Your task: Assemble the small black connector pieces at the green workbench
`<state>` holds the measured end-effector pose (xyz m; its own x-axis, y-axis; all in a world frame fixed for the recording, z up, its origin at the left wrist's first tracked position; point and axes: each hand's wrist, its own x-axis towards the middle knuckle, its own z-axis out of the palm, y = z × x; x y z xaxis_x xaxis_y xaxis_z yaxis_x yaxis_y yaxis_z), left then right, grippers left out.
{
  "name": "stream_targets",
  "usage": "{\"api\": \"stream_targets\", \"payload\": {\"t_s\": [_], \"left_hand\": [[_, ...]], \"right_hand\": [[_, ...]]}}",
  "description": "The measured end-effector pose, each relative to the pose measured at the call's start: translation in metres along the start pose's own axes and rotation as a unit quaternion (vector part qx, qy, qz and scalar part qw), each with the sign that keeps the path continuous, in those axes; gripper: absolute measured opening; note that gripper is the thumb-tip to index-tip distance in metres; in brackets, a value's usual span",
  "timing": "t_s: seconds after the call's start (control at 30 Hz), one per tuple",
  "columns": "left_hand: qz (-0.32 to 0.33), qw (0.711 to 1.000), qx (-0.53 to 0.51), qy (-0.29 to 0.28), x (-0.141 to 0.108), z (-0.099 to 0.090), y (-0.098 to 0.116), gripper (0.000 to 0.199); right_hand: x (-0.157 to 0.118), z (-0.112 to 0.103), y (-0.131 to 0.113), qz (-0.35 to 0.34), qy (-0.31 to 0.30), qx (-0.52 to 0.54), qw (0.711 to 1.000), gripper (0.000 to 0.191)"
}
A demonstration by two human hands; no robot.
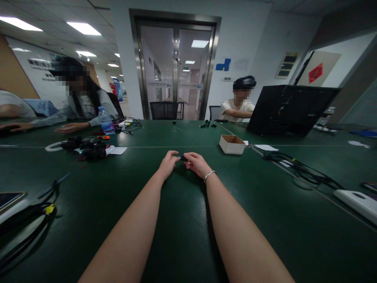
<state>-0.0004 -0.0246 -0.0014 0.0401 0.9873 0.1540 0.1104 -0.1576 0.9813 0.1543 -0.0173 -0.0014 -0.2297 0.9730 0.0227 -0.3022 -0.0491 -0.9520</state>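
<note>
Both of my hands meet over the dark green table (182, 220), around a small black piece with a silvery end (182, 158), possibly a USB stick or a plug. My right hand (196, 163), with a silver bangle at the wrist, pinches the black part between thumb and fingers. My left hand (167, 164) has its fingers bent and its thumb at the silvery end. The piece is too small and partly covered to name for sure.
An open cardboard box (232, 145) stands right of my hands. Black cables (303, 169) lie further right, and more cables (35, 220) at left. A water bottle (106, 121), black gear (85, 147) and a monitor (290, 110) stand beyond. Two people sit across.
</note>
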Motion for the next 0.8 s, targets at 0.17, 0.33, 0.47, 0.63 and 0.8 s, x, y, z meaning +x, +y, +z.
{"api": "stream_targets", "payload": {"t_s": [0.17,0.33,0.47,0.63,0.8], "left_hand": [[0.031,0.999,0.021,0.024,-0.0011,0.0002,0.0005,0.023],[0.014,1.0,0.009,-0.003,-0.0001,0.0,-0.0001,0.024],[0.05,0.999,0.019,-0.002,0.0017,-0.0006,-0.002,0.028],[0.013,1.0,0.003,-0.017,0.0008,0.0002,0.0001,0.024],[-0.004,1.0,0.006,-0.002,-0.0014,0.0005,0.0023,0.023]], "right_hand": [[-0.0001,0.0003,0.0001,0.002,-0.003,0.004,1.0,0.032],[-0.0005,0.0,0.0002,0.003,-0.003,0.009,1.0,0.033],[-0.0001,-0.0009,0.0003,0.001,-0.003,0.014,1.0,0.034],[-0.0004,-0.0005,-0.0006,0.004,-0.012,0.013,1.0,0.034],[-0.0014,0.0006,-0.0019,0.013,-0.008,0.01,1.0,0.032]]}}
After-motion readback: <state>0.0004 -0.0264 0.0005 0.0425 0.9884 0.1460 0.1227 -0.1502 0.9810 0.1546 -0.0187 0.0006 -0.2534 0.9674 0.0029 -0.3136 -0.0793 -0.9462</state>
